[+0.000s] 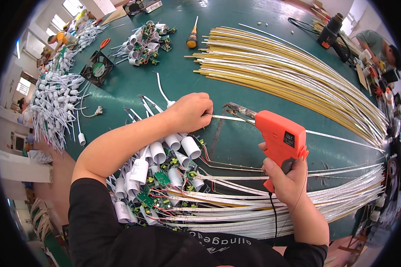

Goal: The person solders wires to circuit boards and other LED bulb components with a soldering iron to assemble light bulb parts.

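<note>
My left hand (189,112) is closed in a pinch on the end of a thin white LED strip (334,136), which runs off to the right across the table. In my right hand (289,180) is an orange-red soldering gun (274,129) with a black cord, its metal tip pointing left just above the strip near my left fingers. Whether the tip touches the strip, I cannot tell. Below my left forearm lies a pile of white plastic lamp caps (157,152) with green circuit boards (162,179) and wires. White strips (254,212) extend from these boards to the right.
A wide bundle of yellow and white strips (272,58) lies at the back right. Further back are a screwdriver (192,41), a cluster of boards and caps (142,42), and a black fan (97,68). White cabled parts (53,98) heap up at left. A person (373,46) works far right.
</note>
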Demonstrator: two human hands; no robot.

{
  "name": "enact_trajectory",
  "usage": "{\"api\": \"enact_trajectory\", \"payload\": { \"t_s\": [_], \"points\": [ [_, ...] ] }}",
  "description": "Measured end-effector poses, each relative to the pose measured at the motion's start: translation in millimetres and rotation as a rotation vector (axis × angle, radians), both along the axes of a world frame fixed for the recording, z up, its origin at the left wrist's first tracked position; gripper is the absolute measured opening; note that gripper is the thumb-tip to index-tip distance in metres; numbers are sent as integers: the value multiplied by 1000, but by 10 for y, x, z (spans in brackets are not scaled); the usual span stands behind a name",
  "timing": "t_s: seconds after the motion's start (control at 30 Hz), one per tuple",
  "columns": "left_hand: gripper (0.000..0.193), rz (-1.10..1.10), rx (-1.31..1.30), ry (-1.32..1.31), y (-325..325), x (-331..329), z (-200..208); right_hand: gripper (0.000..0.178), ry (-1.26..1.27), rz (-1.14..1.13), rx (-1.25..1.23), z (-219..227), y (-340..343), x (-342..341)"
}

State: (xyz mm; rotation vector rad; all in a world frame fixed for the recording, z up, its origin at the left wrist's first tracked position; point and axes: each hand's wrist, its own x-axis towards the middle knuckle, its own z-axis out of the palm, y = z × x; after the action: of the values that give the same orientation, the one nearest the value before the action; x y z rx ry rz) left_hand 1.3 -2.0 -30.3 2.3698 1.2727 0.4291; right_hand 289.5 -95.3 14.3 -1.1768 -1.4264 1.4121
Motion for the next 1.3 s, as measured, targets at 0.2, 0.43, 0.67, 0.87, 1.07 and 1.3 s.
{"api": "enact_trajectory", "payload": {
  "t_s": [0.2,0.43,0.67,0.87,1.07,1.3],
  "points": [
    [6,4,-5,-6,-2,4,6,41,9,1,-1,3,-4,-5],
    [5,-2,-50,3,-2,-6,42,42,23,1,-5,-9,-9,-5],
    [8,-49,-183,-79,10,-65,159,42,54,-13,-40,24,-8,-18],
    [8,-108,-166,-85,47,-148,117,40,8,7,0,-6,10,-11],
    [7,5,-172,-106,22,-117,110,38,14,-14,-39,0,-6,-56],
    [9,68,-144,-118,12,-75,8,45,-86,57,6,-66,26,-59]
  ]
}}
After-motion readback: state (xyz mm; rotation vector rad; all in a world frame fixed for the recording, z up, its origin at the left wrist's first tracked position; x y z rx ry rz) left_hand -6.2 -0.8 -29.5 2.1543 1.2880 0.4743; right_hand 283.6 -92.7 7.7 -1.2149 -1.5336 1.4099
